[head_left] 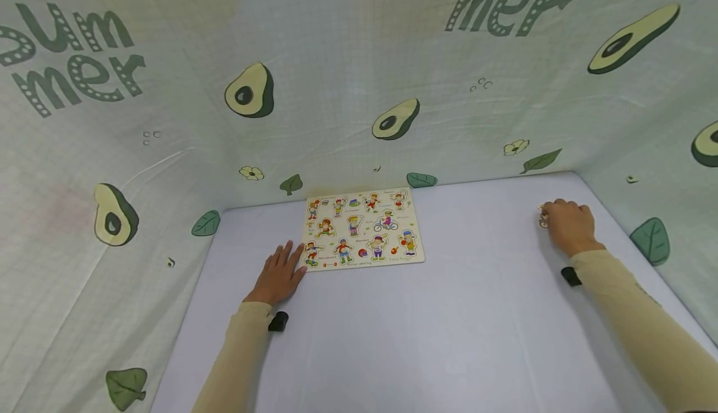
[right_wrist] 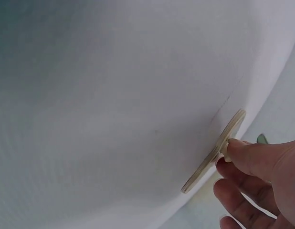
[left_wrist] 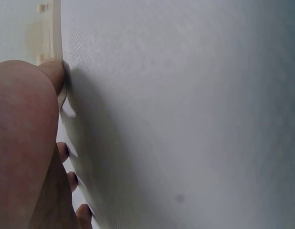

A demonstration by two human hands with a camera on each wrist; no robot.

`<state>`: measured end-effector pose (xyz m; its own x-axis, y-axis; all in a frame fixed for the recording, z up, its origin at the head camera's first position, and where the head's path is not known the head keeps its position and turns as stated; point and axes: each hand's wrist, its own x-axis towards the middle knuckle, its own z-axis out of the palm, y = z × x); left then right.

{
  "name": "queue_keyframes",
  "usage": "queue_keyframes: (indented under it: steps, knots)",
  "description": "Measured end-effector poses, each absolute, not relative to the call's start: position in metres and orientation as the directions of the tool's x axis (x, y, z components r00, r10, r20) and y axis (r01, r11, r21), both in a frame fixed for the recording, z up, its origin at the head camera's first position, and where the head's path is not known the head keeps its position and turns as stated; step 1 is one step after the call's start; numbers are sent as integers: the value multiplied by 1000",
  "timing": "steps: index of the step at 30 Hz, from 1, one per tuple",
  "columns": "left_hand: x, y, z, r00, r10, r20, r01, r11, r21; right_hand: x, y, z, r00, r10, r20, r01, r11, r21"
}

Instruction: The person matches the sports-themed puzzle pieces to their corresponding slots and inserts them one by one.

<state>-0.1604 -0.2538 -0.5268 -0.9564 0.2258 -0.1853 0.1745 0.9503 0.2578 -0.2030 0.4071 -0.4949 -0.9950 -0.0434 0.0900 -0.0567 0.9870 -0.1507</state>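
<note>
A wooden peg puzzle board (head_left: 331, 213) with cartoon sports figures lies on the table at the back, left of centre. Beside its left edge my left hand (head_left: 277, 274) rests spread, the fingertips touching the board's edge and the table. In the left wrist view the thumb (left_wrist: 53, 75) meets the board's rim (left_wrist: 57, 28). Far to the right, my right hand (head_left: 571, 225) pinches a small wooden puzzle piece (head_left: 543, 218) by its knob, between thumb and fingers. The right wrist view shows the piece (right_wrist: 200, 175) edge-on, close to the white surface; its picture is hidden.
A white-covered table (head_left: 437, 332) spreads between and in front of the hands. A hanging cloth (head_left: 325, 76) printed with avocados and leaves closes off the back and both sides. Black straps with small devices sit at both wrists.
</note>
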Motion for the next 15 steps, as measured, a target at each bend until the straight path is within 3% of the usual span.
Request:
queue_keyframes:
  steps: [15]
  knots:
    - [-160,-254,-526,-955,233,-183,178,946,272,-207,410,-497,-993,-41,112,-61,982,-181]
